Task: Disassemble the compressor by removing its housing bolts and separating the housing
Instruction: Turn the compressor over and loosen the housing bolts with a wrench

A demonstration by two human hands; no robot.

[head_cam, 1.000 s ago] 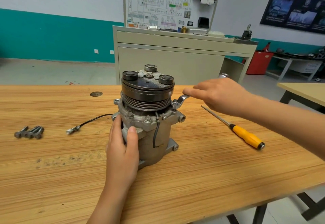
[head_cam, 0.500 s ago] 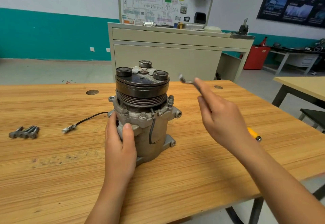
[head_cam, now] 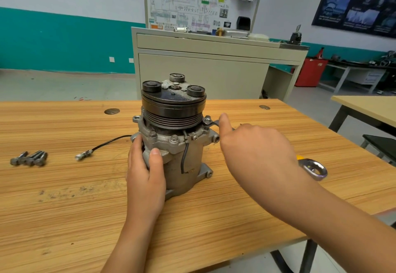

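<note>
Automotive training workshop. A wiring-diagram board [head_cam: 201, 0] is mounted on a beige cabinet [head_cam: 214, 73]; a dark poster [head_cam: 355, 0] is hung on the white-and-teal wall [head_cam: 64, 39]. Wooden workbenches [head_cam: 64, 219] are set out on a grey floor [head_cam: 64, 84]; a compressor [head_cam: 192, 159] and loose bolts [head_cam: 30, 158] are laid out on the nearest one.

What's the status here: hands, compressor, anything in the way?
Left hand grips compressor, upright. Right hand holds wrench, open end at a flange bolt. Loose bolts lie left. Nothing blocking.
</note>
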